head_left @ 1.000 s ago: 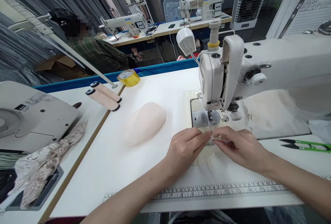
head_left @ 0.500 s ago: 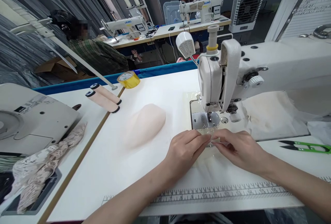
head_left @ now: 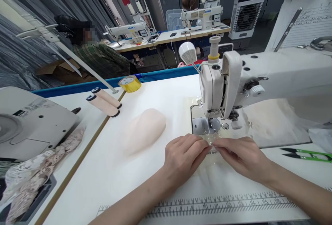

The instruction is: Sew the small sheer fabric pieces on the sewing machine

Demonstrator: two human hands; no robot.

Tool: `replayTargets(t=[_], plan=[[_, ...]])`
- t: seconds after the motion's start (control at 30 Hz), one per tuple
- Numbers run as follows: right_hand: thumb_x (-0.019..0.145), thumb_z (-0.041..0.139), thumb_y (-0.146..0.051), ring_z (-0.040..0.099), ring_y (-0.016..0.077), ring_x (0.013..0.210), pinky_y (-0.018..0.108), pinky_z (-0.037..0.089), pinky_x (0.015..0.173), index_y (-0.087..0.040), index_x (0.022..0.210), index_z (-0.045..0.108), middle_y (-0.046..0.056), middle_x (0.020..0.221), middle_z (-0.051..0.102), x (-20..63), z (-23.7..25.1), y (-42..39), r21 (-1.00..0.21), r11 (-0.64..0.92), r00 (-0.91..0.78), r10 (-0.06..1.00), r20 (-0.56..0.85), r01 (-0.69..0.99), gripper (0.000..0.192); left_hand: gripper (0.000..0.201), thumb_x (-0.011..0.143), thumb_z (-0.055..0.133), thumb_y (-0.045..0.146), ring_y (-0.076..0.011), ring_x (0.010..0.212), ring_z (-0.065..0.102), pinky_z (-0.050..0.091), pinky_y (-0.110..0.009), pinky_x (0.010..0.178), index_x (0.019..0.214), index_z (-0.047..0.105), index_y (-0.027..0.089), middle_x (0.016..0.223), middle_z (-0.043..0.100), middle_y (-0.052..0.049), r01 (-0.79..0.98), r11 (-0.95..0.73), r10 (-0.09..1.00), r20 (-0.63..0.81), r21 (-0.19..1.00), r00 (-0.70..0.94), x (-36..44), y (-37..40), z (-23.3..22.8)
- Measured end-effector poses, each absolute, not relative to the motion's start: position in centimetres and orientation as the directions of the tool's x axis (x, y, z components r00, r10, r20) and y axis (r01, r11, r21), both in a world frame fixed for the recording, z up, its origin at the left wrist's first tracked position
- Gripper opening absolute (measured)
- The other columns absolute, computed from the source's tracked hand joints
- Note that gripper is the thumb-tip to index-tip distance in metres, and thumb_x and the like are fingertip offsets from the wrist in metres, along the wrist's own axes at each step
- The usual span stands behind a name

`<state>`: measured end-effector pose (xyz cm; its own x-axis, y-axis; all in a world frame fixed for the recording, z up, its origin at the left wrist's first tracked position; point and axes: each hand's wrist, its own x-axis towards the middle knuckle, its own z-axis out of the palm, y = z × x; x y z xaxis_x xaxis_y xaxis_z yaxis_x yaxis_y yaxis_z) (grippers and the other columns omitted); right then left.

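Note:
My left hand (head_left: 184,157) and my right hand (head_left: 240,155) meet fingertip to fingertip just in front of the needle plate (head_left: 204,126) of a white sewing machine (head_left: 259,76). Both pinch a small clear, shiny strip (head_left: 213,147) that lies on the white table (head_left: 155,90). The strip is mostly hidden by my fingers. A pale pink moulded cup (head_left: 145,128) rests on the table to the left of my left hand.
Green thread snips (head_left: 306,154) lie at the right. Two pink thread cones (head_left: 105,102) and a yellow tape roll (head_left: 130,83) sit at the back left. Lace fabric (head_left: 38,169) drapes over another machine at the left. A printed ruler (head_left: 220,204) runs along the front edge. A person sits beyond.
My hands have closed together slightly over the clear strip and slid a little toward me. The view has tilted up a bit.

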<state>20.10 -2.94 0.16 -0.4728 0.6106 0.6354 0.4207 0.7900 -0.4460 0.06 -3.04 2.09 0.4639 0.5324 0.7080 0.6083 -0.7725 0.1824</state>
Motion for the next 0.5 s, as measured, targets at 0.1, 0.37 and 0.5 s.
replayTargets(t=[0.1,0.37,0.5], plan=[[0.089,0.05,-0.006,0.057,0.0057,0.054,0.018,0.043,0.052,-0.019,0.105,0.055,-0.004,0.075,0.068,20.1,0.1,-2.9,-0.441,0.8,-0.459,0.597,0.658,0.407,0.021,0.009,0.085,0.062,0.019,-0.0092,0.057,0.057,0.041,-0.02,0.052,0.083,0.053,0.018,0.068,0.065,0.002,0.592,-0.782,0.534,0.699,0.195,0.475,0.3,-3.2,2.0],[0.086,0.053,-0.004,0.049,0.0087,0.048,0.025,0.035,0.044,-0.015,0.11,0.057,-0.004,0.06,0.06,20.9,0.1,-3.1,-0.079,0.87,-0.59,0.394,0.704,0.486,0.027,0.006,0.087,0.055,0.013,-0.0095,0.056,0.055,0.039,-0.021,0.05,0.089,0.053,0.017,0.067,0.062,0.002,0.619,-0.762,0.56,0.675,0.192,0.481,0.3,-3.3,1.5],[0.087,0.049,-0.003,0.055,0.012,0.054,0.028,0.034,0.044,-0.009,0.11,0.058,0.001,0.064,0.063,21.1,0.7,-3.3,0.04,0.899,-0.648,0.284,0.707,0.437,0.026,0.015,0.089,0.05,0.011,-0.0093,0.055,0.053,0.04,-0.02,0.049,0.103,0.053,0.017,0.065,0.059,0.003,0.579,-0.786,0.551,0.67,0.216,0.498,0.1,-3.3,1.3]])
